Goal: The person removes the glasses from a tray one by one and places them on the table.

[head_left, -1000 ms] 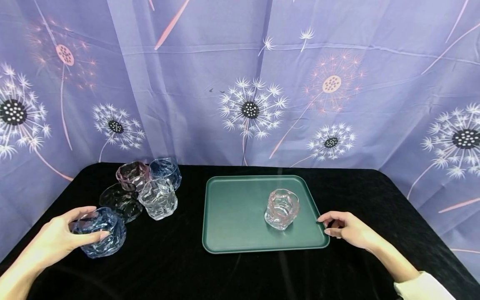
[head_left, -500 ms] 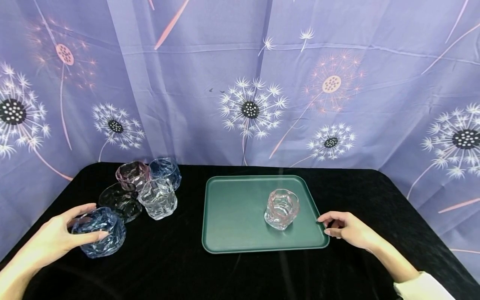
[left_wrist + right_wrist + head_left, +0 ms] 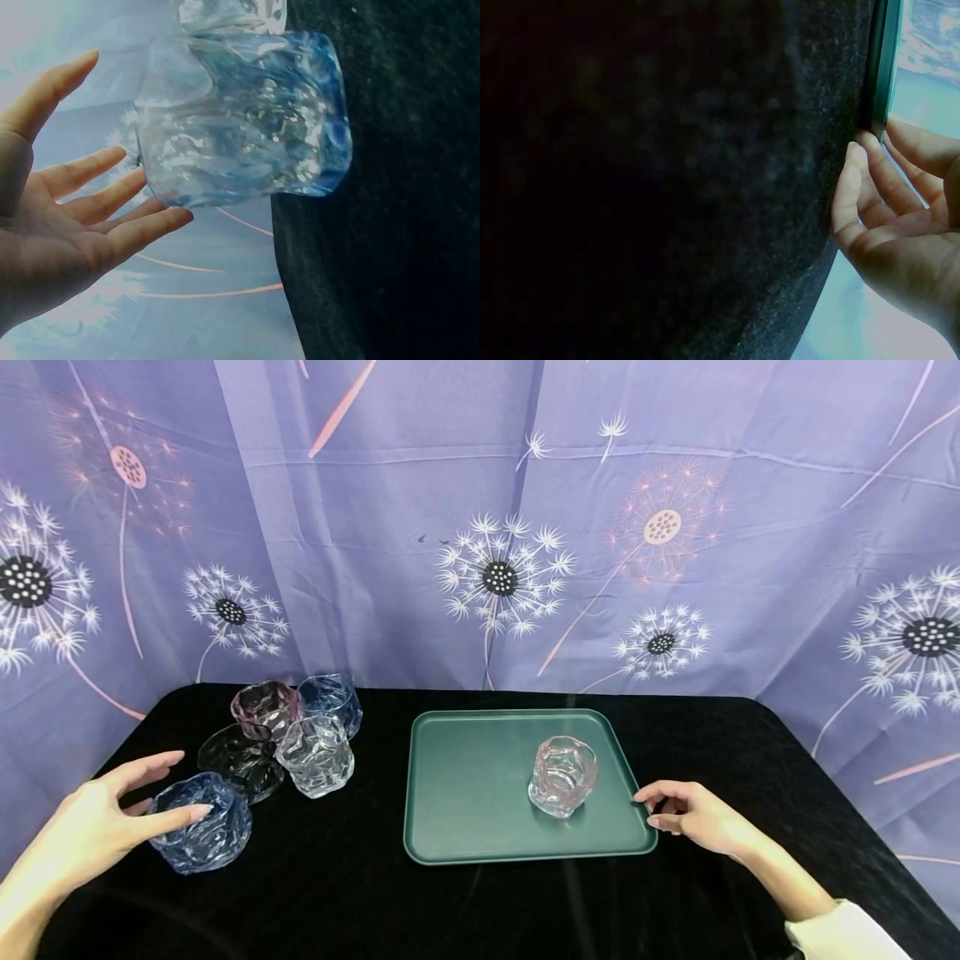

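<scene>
My left hand [image 3: 93, 827] is beside a blue glass [image 3: 206, 827], its thumb and fingers spread around the near-left side without gripping. In the left wrist view the same blue glass [image 3: 247, 124] stands just beyond the fingertips, and the left hand [image 3: 82, 202] is relaxed. A green tray [image 3: 480, 802] lies mid-table with a clear glass with a pinkish rim [image 3: 562, 777] upright on its right half. My right hand [image 3: 697, 818] holds the tray's right rim with curled fingers. In the right wrist view the right hand [image 3: 900, 202] has its fingertips at the tray's edge [image 3: 885, 67].
Behind the blue glass stand a dark grey glass [image 3: 240, 764], a pink glass [image 3: 264, 706], another blue glass [image 3: 330, 697] and a clear glass [image 3: 315, 760], close together. Black cloth [image 3: 360, 902] covers the table. A purple dandelion-print curtain [image 3: 390, 543] hangs behind.
My left hand has loosened from the blue glass and drawn back a little to the left, its fingers spreading wider. The glass stays put. My right hand and the tray have hardly moved.
</scene>
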Motion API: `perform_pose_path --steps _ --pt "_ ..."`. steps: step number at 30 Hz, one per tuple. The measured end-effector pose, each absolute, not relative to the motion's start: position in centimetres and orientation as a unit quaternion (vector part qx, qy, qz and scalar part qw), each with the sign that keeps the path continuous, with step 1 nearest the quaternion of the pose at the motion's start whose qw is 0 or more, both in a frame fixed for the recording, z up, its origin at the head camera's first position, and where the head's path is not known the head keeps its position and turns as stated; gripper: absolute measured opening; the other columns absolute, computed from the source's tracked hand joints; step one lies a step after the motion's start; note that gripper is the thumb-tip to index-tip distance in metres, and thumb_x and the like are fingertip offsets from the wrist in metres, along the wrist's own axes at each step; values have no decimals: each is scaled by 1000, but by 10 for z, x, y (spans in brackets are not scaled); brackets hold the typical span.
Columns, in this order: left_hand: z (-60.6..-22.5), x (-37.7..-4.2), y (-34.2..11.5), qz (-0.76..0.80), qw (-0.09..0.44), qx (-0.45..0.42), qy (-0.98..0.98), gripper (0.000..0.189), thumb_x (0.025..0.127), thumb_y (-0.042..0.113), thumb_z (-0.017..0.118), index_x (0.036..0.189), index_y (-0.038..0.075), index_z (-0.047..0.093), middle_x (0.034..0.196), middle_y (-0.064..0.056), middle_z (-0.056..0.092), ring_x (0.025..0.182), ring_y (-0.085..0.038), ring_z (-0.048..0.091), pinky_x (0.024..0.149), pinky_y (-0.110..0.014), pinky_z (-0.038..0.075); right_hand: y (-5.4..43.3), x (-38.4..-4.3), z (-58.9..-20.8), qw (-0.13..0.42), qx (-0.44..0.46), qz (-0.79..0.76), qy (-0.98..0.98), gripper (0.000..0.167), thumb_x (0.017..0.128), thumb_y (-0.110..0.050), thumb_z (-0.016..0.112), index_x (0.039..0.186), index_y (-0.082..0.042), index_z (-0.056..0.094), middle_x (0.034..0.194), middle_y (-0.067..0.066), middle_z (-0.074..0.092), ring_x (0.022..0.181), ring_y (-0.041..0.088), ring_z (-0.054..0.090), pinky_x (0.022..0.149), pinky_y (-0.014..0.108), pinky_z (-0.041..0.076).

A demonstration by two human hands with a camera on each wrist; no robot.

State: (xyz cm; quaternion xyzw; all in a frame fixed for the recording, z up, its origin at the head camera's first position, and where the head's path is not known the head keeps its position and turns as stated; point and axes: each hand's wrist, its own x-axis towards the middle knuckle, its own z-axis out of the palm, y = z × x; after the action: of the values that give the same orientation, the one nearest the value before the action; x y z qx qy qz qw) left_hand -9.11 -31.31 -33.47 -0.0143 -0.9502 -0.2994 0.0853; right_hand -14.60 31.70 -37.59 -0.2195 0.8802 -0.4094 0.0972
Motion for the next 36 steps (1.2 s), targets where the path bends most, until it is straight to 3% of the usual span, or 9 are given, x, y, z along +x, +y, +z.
perform_pose_path --steps 6,11,16,18,22,23,27,28,36 --pt "-328 -92 -307 -292 95 -23 -951 74 74 31 76 131 -1 43 125 -26 47 108 -43 41 77 -49 40 317 -146 -375 102 -218 -410 880 21 82 3 61 104 5 60 84 6 54 60 6 50 50 25 45" --pt "-323 -94 -304 -296 99 -27 -950 74 74 33 75 133 2 43 129 -23 44 110 -41 40 83 -19 43 316 -146 -374 102 -217 -410 880 22 82 3 61 104 5 60 84 5 54 60 6 50 50 25 45" --pt "-318 -97 -296 -309 94 -43 -946 76 75 32 75 136 3 40 131 -22 42 111 -40 40 88 -27 41 316 -146 -375 105 -211 -412 880 22 82 4 61 104 5 60 85 6 55 61 6 50 51 25 45" --pt "-316 -98 -291 -313 92 -48 -944 77 75 32 75 136 3 39 131 -22 42 111 -40 40 87 -35 41 316 -146 -375 104 -212 -413 880 22 82 4 61 104 5 60 85 5 55 61 6 50 51 25 45" --pt "-312 -101 -282 -314 98 -60 -943 76 73 33 76 134 3 42 130 -21 44 110 -38 42 85 -35 44 316 -145 -375 101 -217 -412 879 21 82 3 61 103 5 60 84 4 55 61 6 50 51 25 45" --pt "-311 -102 -279 -313 99 -64 -942 76 73 32 76 134 2 42 130 -21 44 110 -37 42 83 -42 42 316 -145 -375 100 -217 -411 880 21 82 3 61 103 4 60 84 4 55 61 6 50 51 25 45" --pt "-307 -106 -269 -313 109 -83 -940 72 72 30 78 130 2 46 127 -19 46 107 -35 45 81 -39 44 315 -145 -374 97 -217 -409 881 21 82 2 62 103 4 60 84 5 56 61 6 50 51 25 45" --pt "-306 -106 -265 -314 108 -87 -939 72 72 30 78 130 1 46 128 -20 46 108 -36 45 81 -45 41 315 -145 -374 97 -217 -409 881 21 82 1 62 103 4 60 84 5 56 61 6 50 51 25 45" --pt "-305 -115 -242 -325 104 -108 -934 67 73 33 77 126 1 52 124 -19 51 106 -32 51 79 -38 47 316 -145 -376 92 -220 -410 881 21 82 0 63 102 4 60 84 8 55 61 5 50 50 24 45"
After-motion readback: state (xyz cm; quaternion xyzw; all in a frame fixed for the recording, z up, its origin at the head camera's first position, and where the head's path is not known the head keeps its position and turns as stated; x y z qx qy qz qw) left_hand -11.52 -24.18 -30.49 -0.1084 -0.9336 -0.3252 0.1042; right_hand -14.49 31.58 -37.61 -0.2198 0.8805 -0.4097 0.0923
